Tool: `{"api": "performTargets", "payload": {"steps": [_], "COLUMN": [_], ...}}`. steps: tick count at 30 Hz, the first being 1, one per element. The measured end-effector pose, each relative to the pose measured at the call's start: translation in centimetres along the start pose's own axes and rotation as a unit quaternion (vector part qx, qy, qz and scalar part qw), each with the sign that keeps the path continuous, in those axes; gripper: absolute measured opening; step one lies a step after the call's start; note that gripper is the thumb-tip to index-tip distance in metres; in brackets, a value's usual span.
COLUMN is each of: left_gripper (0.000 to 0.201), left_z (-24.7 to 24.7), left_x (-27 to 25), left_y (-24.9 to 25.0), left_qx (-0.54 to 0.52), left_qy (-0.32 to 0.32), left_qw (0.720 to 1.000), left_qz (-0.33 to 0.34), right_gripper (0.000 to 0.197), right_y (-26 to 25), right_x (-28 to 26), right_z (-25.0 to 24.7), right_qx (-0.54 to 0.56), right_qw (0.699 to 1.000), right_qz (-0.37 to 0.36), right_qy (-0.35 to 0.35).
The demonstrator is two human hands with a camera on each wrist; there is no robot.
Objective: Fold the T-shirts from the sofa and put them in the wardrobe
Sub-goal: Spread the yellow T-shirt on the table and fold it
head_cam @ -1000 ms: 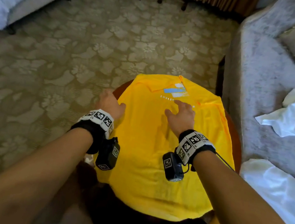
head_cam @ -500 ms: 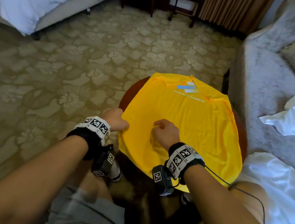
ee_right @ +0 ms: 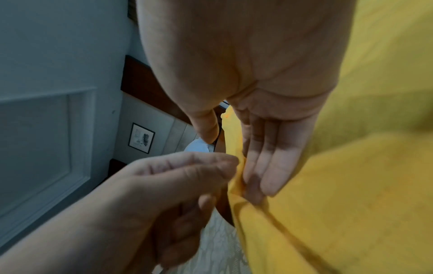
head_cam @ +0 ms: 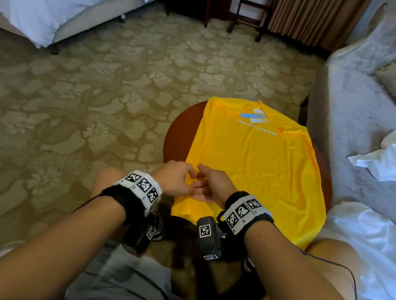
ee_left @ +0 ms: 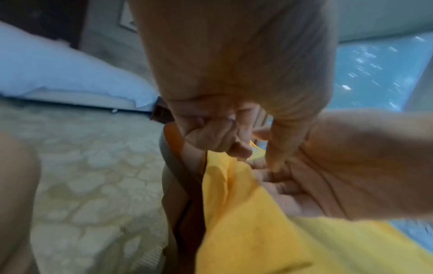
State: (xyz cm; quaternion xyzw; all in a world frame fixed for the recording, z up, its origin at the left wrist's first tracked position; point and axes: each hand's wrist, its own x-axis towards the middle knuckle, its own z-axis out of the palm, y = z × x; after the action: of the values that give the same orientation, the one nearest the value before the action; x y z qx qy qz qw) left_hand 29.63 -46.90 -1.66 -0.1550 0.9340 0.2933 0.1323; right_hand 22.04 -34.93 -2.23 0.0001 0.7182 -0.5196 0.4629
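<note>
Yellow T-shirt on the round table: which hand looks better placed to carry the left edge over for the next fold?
Left, probably. The left hand already pinches the yellow T-shirt at its left edge, while the right hand lies with straight fingers on the cloth beside it.

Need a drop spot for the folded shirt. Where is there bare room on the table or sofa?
The round table shows only a bare wood crescent left of the yellow T-shirt; the shirt covers the rest, and both hands meet at its near left edge. The sofa seat is bare between its near arm and the crumpled white clothes. White cloth crowds the near right.
</note>
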Motion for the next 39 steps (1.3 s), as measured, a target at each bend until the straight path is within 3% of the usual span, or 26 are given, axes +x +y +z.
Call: {"api": "performTargets", "payload": {"steps": [2, 4, 5, 7, 10, 12, 14, 17, 20, 23, 28, 30, 33, 37, 39], "left_gripper": [0.020, 0.008, 0.009, 0.014, 0.023, 0.023, 0.022, 0.018, 0.022, 0.026, 0.026, 0.033, 0.037, 0.029, 0.024], "left_z": [-0.2, -0.9, -1.2, -1.2, -0.8, -0.7, -1.0, -1.5, -1.2, -0.7, -0.9, -1.7, -2.7, -1.4, 0.4], "left_x": [-0.2, -0.4, -0.5, -0.6, -1.1, -1.4, -1.7, -2.0, -1.6, -1.5, -1.3, -0.9, 0.4, 2.9, 4.1], "left_y": [-0.4, -1.0, -1.1, -1.3, -1.4, -1.2, -1.2, -1.3, -1.7, -1.7, -0.7, 0.2, 2.5, 7.8, 11.0], "left_qx": [-0.076, -0.079, -0.075, -0.121, -0.263, -0.346, -0.373, -0.345, -0.303, -0.200, -0.090, -0.063, -0.019, -0.007, 0.012], "left_qy": [0.085, 0.134, 0.117, 0.022, -0.062, -0.071, -0.082, -0.119, -0.129, -0.160, -0.179, -0.178, -0.156, -0.125, -0.094], "left_qw": [0.993, 0.985, 0.985, 0.983, 0.948, 0.917, 0.904, 0.914, 0.927, 0.946, 0.959, 0.964, 0.977, 0.991, 0.996], "left_qz": [-0.026, -0.079, -0.105, -0.140, -0.172, -0.186, -0.191, -0.177, -0.180, -0.197, -0.200, -0.188, -0.145, -0.054, -0.002], "right_gripper": [0.033, 0.033, 0.035, 0.040, 0.045, 0.040, 0.025, 0.013, 0.023, 0.033, 0.030, 0.025, 0.014, 0.020, 0.012], "right_y": [0.0, -0.1, -0.1, -0.2, -0.2, -0.4, -0.7, -0.8, 0.0, 1.6, 2.3, 2.0, 1.9, 2.3, 3.4], "right_x": [0.0, 0.2, 0.2, 0.2, -0.4, -0.6, -0.8, -1.3, -1.7, -1.5, -2.5, -3.2, -3.7, -4.4, -4.7], "right_z": [0.1, 0.4, 0.5, 0.7, 1.0, 1.2, 1.4, 1.5, 0.9, 0.3, -1.5, -3.3, -7.1, -13.5, -16.7], "right_qx": [-0.010, -0.036, -0.058, -0.143, -0.260, -0.264, -0.194, -0.110, -0.184, -0.226, -0.212, -0.185, -0.105, -0.047, -0.035], "right_qw": [1.000, 0.999, 0.997, 0.989, 0.965, 0.964, 0.980, 0.994, 0.981, 0.962, 0.959, 0.972, 0.992, 0.963, 0.941], "right_qz": [-0.011, -0.012, -0.013, -0.008, 0.011, -0.001, -0.020, -0.014, 0.057, 0.128, 0.149, 0.126, 0.039, 0.008, 0.009], "right_qy": [0.016, 0.034, 0.041, 0.039, 0.007, 0.023, 0.037, 0.026, 0.014, -0.081, -0.112, -0.075, 0.065, 0.265, 0.336]}}
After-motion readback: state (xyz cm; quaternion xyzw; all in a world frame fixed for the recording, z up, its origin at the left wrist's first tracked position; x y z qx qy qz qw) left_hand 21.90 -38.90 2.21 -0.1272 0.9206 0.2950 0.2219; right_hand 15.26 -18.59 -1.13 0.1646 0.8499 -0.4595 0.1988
